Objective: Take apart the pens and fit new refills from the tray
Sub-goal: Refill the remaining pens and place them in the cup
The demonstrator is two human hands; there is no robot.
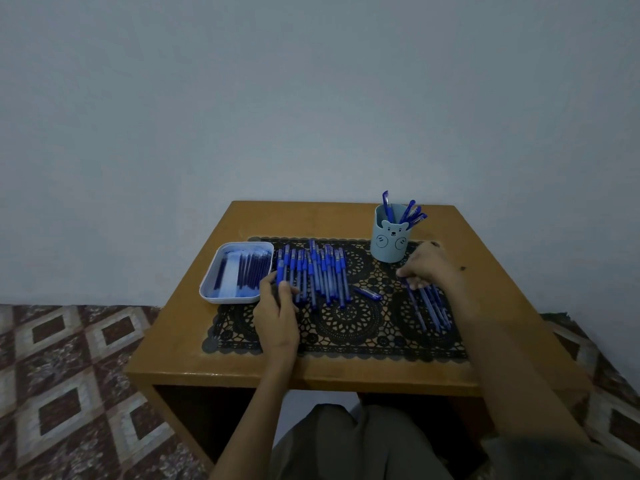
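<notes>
Several blue capped pens (pixel 322 275) lie side by side in a row on the black lace mat (pixel 349 327). My left hand (pixel 277 313) grips the leftmost pen of that row, thumb over it. A pale blue tray (pixel 207 289) to the left holds several dark refills (pixel 251 271). My right hand (pixel 427 266) rests with curled fingers on the top ends of a small bunch of thin blue refills (pixel 431 308) lying at the mat's right. A loose blue pen part (pixel 367 293) lies between the two groups.
A light blue bear-face cup (pixel 389 242) with several pens in it stands at the back right of the wooden table (pixel 485 358), just left of my right hand. A patterned carpet (pixel 69 393) covers the floor on both sides. A plain wall is behind.
</notes>
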